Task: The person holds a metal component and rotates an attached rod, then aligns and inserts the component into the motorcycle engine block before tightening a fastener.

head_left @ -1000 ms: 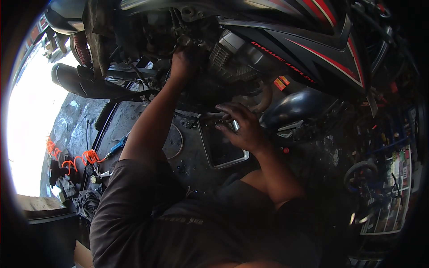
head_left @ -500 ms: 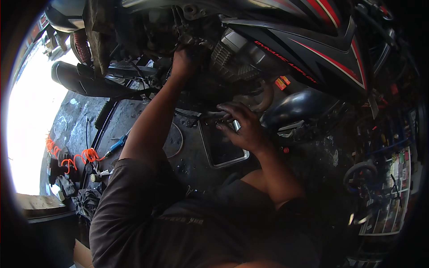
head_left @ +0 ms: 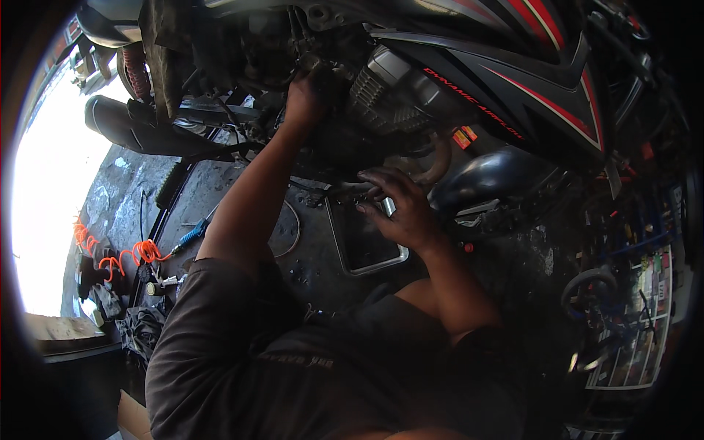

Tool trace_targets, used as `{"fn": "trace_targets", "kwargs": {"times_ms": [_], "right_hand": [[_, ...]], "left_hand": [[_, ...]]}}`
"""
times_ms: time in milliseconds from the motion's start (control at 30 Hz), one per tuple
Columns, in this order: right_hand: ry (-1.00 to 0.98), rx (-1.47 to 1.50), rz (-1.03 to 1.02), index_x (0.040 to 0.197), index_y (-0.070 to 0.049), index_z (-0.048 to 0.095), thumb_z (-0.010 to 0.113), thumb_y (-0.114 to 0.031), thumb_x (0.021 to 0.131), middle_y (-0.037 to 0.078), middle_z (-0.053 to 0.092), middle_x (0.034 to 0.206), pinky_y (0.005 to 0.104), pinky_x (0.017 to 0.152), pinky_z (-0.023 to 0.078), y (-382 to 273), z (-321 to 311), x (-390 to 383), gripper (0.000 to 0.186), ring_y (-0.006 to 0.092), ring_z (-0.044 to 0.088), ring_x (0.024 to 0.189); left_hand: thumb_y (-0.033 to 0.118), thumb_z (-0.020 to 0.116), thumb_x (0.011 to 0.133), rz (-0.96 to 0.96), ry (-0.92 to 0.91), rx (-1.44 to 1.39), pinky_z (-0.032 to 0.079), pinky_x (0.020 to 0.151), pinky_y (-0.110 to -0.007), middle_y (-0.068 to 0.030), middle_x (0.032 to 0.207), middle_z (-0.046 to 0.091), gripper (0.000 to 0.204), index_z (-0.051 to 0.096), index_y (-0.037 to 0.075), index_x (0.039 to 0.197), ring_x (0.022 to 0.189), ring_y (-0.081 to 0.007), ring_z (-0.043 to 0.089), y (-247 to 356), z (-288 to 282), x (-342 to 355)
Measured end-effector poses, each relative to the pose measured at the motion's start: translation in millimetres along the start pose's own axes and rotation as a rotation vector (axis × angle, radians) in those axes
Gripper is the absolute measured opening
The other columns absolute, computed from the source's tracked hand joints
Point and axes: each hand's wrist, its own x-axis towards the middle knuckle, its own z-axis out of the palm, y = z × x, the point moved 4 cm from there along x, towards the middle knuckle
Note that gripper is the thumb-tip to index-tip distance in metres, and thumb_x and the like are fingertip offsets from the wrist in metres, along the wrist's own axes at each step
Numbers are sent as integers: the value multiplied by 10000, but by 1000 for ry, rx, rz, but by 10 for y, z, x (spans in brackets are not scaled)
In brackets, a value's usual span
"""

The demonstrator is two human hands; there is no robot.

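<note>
My left hand (head_left: 306,103) reaches up into the dark engine of a motorcycle, against a metal part (head_left: 313,67); its fingertips are hidden there. The finned engine block (head_left: 374,92) is just to its right, below a black fairing (head_left: 513,95) with red stripes. Lower down, my right hand (head_left: 396,209) hangs with fingers bent and apart, with nothing visible held. It is near a curved exhaust pipe (head_left: 438,161) and above a rectangular metal tray (head_left: 352,269) on the floor. A thin hose loop (head_left: 293,242) lies left of the tray.
An orange coiled hose (head_left: 147,249) with a blue air gun (head_left: 194,235) lies at left, beside crumpled dark cloth (head_left: 143,330). A black exhaust muffler (head_left: 117,121) juts leftward. A glossy black rounded object (head_left: 480,176) and a shelving rack (head_left: 645,308) are at right. A cardboard box (head_left: 132,414) sits lower left.
The view has shifted very slightly. My hands and arms stay in almost the same places, the left in the engine and the right above the tray.
</note>
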Motion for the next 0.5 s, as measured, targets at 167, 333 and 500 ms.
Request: {"fn": "trace_targets", "kwargs": {"times_ms": [167,333,500], "right_hand": [[10,51,26,1296,-99,580,800,-65,763,126,630,1200,374,773,560,-26,6,16,577,255,691,858],[6,9,22,1294,-99,585,802,-64,761,120,631,1197,368,758,558,17,8,-7,577,230,692,838],[6,16,19,1295,-99,584,801,-63,760,115,632,1192,369,755,556,-25,12,9,579,230,691,829]], "left_hand": [[281,743,842,106,5,35,534,765,-462,-241,956,677,275,721,27,946,861,-416,671,-49,-24,14],[276,744,838,62,-16,2,535,765,-464,-229,883,683,259,726,35,929,847,-413,674,16,-8,-11],[275,729,840,74,25,27,537,764,-461,-231,892,685,260,724,32,932,841,-412,675,37,-52,22]]}}
